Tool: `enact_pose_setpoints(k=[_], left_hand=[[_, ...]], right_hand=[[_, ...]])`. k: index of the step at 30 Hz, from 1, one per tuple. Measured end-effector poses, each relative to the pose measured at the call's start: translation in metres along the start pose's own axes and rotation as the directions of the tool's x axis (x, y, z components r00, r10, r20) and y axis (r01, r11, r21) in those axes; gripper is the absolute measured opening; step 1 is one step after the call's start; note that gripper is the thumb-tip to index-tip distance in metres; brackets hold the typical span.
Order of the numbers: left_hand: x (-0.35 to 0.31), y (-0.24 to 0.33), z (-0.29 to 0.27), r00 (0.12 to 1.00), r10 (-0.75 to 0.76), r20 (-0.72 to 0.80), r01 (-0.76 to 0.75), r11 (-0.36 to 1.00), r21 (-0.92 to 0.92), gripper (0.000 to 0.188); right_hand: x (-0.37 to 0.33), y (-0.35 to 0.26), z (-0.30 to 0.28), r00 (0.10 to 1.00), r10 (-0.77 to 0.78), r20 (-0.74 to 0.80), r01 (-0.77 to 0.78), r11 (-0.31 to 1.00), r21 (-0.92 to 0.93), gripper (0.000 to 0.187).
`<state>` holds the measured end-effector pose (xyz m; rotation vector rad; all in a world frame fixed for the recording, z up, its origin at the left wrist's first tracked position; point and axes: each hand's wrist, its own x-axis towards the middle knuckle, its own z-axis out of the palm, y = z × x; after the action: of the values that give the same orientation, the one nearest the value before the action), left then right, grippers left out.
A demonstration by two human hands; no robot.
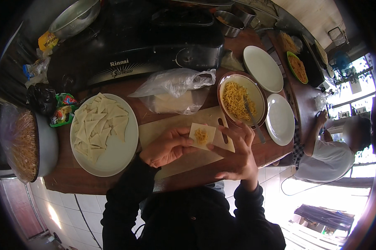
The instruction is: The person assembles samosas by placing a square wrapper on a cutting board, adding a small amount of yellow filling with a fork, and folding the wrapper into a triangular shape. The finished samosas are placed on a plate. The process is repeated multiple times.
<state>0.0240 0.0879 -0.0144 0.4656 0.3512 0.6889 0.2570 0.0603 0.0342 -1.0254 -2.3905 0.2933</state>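
Observation:
My left hand (167, 146) pinches the left edge of a square dough wrapper (212, 131), with a small heap of yellow noodles (201, 136) in its middle. My right hand (240, 160) is at the wrapper's right side with fingers spread; one fingertip is close to its lower right corner, and I cannot tell whether it touches. Beneath both hands lies a pale cutting board (169, 170). Beyond the right hand stands a brown-rimmed bowl (259, 92) of chopped noodles (234, 100), a metal utensil (250, 110) leaning in it. Folded triangular wrappers (98, 125) overlap on a white plate (119, 162) to the left.
A clear plastic bag (175, 89) holding a pale stack lies behind the board, before a black stove (142, 62). Two white plates (263, 68) (279, 121) sit right of the bowl. A bagged noodle tub (46, 146) stands far left. Another person (329, 160) works at far right.

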Motion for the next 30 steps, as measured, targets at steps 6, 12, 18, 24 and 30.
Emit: enact_pose_setpoints(k=[6,12,18,24,30], left_hand=[[0.002,-0.003,-0.002,0.996,0.089,-0.023,-0.090,0.995,-0.041,0.044],[0.003,-0.011,-0.005,0.970,0.101,-0.219,-0.133,0.982,-0.137,0.040],[0.005,-0.017,-0.011,0.958,0.052,-0.281,-0.113,0.972,-0.208,0.033],[0.003,-0.019,-0.005,0.961,0.146,-0.236,-0.200,0.954,-0.224,0.032],[0.004,-0.016,-0.003,0.968,0.114,-0.222,-0.165,0.960,-0.224,0.035]], right_hand=[[-0.004,-0.009,0.019,0.996,0.028,-0.090,-0.012,0.986,0.169,0.050],[0.007,-0.019,0.045,0.976,-0.009,-0.218,-0.003,0.999,-0.052,0.032],[0.016,-0.025,0.058,0.960,-0.054,-0.275,-0.034,0.951,-0.307,0.027],[0.016,-0.025,0.065,0.924,-0.078,-0.373,-0.066,0.931,-0.359,0.023],[0.015,-0.022,0.061,0.933,-0.100,-0.345,0.009,0.966,-0.257,0.022]])
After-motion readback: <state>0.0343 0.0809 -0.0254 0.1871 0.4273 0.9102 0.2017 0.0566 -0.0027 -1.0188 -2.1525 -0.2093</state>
